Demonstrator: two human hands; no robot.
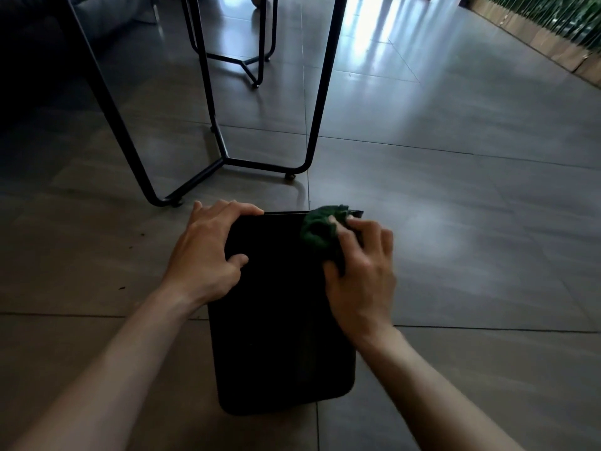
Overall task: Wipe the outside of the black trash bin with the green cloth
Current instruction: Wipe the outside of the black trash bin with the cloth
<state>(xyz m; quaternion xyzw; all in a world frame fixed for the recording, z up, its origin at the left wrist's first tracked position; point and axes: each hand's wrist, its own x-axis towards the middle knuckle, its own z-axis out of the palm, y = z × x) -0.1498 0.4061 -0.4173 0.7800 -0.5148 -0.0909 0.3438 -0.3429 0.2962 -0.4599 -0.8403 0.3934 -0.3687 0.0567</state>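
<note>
The black trash bin [279, 336] lies on the tiled floor in the lower middle, a flat side facing up. My left hand [205, 252] grips its far left corner, fingers curled over the far edge and thumb on the upper face. My right hand [361, 271] holds the bunched green cloth [320, 231] and presses it onto the bin's far right corner. Part of the cloth is hidden under my fingers.
A black metal table frame [224, 157] with small feet stands just beyond the bin. A second frame [250, 65] stands farther back. A dark sofa fills the upper left. Green plants over a wooden ledge [553, 37] run along the upper right.
</note>
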